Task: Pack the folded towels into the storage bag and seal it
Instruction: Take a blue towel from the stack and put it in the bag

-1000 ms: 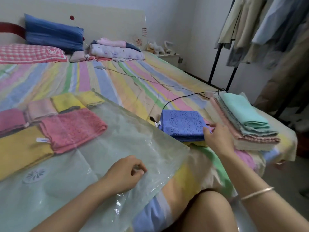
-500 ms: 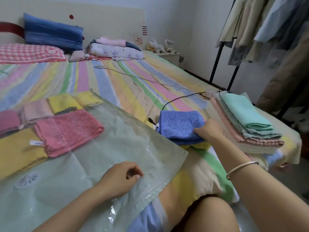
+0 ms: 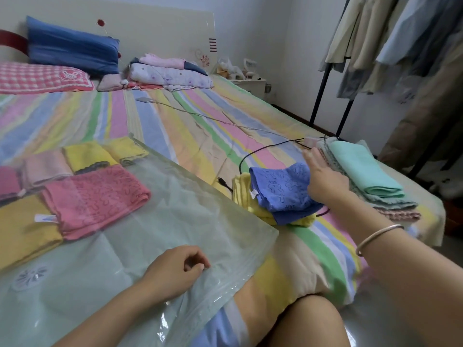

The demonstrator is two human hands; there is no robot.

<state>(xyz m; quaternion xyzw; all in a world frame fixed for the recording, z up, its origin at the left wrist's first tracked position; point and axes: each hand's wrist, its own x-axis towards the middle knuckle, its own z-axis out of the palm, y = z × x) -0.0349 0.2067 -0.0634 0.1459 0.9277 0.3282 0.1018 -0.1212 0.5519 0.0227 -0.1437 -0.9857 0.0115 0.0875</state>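
No words or numbers can be read. The blue towel [image 3: 283, 189] near the right edge of the bed [image 3: 200, 136] has bunny drawings with tiny marks, too small to read. The white tag [image 3: 45, 218] beside the pink towel [image 3: 95, 199] is blurry.

A soft blue pillow [image 3: 72, 50] sits behind a pink checked pillow [image 3: 37, 78] on the striped bed [image 3: 200, 126]. Pale clothes [image 3: 390, 46] hang at the right.

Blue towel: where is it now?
Head view, right of centre: the blue towel rests on a yellow towel, held by the right hand, beside the storage bag.
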